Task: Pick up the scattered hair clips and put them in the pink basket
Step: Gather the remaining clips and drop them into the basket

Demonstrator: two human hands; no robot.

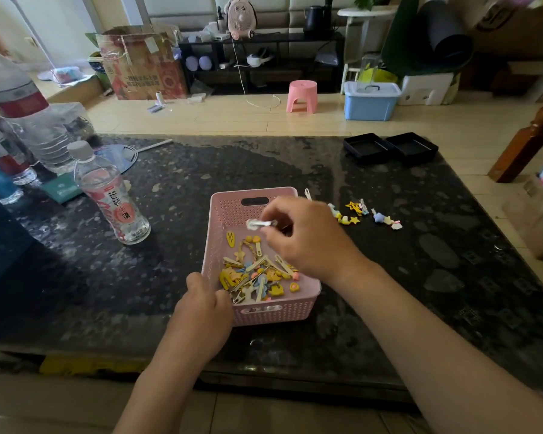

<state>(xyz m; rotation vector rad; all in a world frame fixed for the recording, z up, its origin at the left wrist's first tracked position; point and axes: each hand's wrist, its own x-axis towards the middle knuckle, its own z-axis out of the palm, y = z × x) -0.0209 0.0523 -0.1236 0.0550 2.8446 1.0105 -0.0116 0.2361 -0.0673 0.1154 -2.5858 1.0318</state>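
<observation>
Tan floor (pixel 220 115), pink stool (pixel 302 96), perhaps daylight

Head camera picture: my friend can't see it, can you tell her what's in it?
A right hand holds a white hair clip over a pink basket of colourful clips, while the left hand grips the basket's near corner. More clips lie on the dark table to the right.

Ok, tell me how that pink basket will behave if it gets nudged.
The pink basket looks like thin perforated plastic, so probably light and apt to slide on the glossy table. Its low, wide shape should resist tipping. The left hand grips its near corner.
</observation>
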